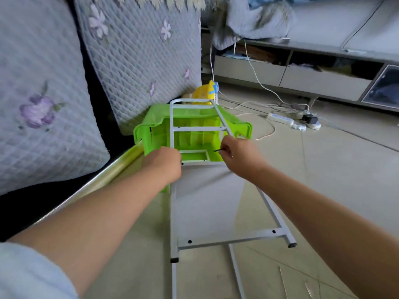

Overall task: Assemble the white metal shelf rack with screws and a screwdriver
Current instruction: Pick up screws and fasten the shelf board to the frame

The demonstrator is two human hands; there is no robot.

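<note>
The white metal rack frame (195,128) lies lengthwise on the floor, its far end propped on an overturned green plastic stool (155,126). A white shelf panel (205,203) rests inside the frame between my arms. My left hand (164,161) grips the frame's left rail beside a crossbar. My right hand (236,154) pinches a small dark screw (218,150), its tip pointing left toward the frame's right rail. The near crossbar (233,237) shows dark screw holes. No screwdriver is visible.
Quilted floral cushions (138,61) lean at the left behind the stool. A yellow toy (205,91) sits beyond the frame. White cables and a power strip (282,119) lie on the tiled floor to the right, below a low grey cabinet (302,76).
</note>
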